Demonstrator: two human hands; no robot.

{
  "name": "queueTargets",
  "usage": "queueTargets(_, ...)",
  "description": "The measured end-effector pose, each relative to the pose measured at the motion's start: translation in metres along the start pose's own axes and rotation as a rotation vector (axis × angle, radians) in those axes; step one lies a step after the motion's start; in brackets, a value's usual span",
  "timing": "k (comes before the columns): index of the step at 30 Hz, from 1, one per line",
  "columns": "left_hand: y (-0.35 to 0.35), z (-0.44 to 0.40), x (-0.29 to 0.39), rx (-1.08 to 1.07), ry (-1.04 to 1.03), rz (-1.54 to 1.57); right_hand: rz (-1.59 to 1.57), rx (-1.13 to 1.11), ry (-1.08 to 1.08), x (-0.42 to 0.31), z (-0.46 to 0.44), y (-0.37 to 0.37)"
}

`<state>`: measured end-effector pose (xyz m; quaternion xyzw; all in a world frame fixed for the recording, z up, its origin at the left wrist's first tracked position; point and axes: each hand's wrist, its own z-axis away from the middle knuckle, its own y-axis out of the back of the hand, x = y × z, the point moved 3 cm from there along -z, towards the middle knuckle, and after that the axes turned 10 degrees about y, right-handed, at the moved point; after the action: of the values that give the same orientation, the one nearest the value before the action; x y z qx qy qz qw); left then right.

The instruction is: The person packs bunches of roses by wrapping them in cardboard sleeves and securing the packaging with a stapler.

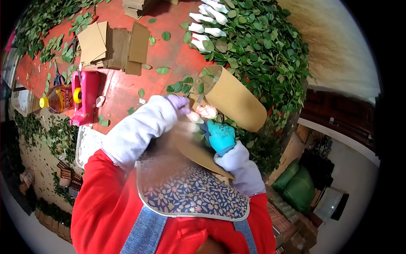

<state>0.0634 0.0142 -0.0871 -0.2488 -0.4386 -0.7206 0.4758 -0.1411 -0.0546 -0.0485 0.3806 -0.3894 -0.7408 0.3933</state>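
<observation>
My left hand (179,103), in a lilac glove, has its fingers bent beside a pale flower bud (194,117); what they grip is partly hidden. My right hand (221,137), in a teal glove, is closed just below a pale pink rose (206,111), apparently around its stem. Beyond the rose lies a curved sheet of corrugated cardboard (239,99) with clear film at its far end. A second brown cardboard piece (201,157) sits between my right forearm and my flowered apron (190,186). The space below my left hand is smeared by motion.
A pink tape dispenser (88,95) and an amber bottle (59,99) stand at left on the red table (169,55). Cardboard stacks (118,48) lie at the back. White-netted flower heads (211,19) rest beside heaped leafy stems (266,46) at right.
</observation>
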Motion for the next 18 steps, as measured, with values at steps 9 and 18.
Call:
queueTargets(9,0.019,0.026,-0.061,0.136,-0.133,0.475,-0.056,0.146,0.01,0.009,0.006,-0.006)
queueTargets(18,-0.026,0.025,-0.01,-0.142,0.023,-0.18,0.04,0.026,0.171,-0.007,0.011,-0.004)
